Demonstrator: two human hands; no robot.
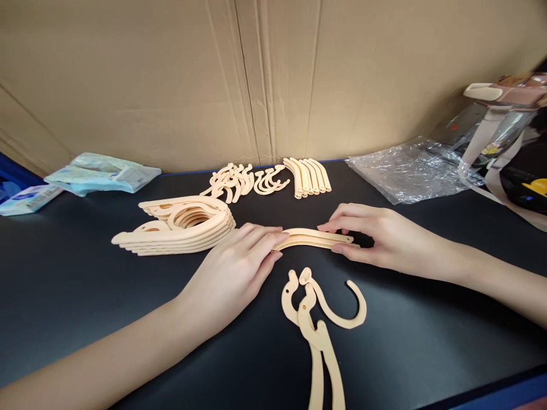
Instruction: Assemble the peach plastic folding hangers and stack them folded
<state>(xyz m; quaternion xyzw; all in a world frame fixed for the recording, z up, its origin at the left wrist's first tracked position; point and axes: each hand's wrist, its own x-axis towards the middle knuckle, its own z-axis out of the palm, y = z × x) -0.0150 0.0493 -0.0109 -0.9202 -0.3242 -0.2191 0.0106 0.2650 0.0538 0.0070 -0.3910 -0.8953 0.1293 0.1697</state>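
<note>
Between my hands lie curved cream plastic hanger arm pieces (314, 234), side by side just above or on the black tabletop. My left hand (245, 256) pinches their left end, its fingers partly covering it. At the right end, the thumb and fingers of my right hand (376, 233) close around them. Nearer to me are a loose cream hanger hook (356, 319) and two notched hanger pieces (325, 353), overlapping each other. Beside my left hand rests a stack of folded hangers (183, 242).
Along the back are a heap of small hanger pieces (233, 179), several hooks (269, 181) and a row of curved arms (307, 176). A wipes packet (102, 173) lies left; a clear plastic bag (410, 171) and a strapped bottle (504, 125) are right. Cardboard (149, 85) stands behind.
</note>
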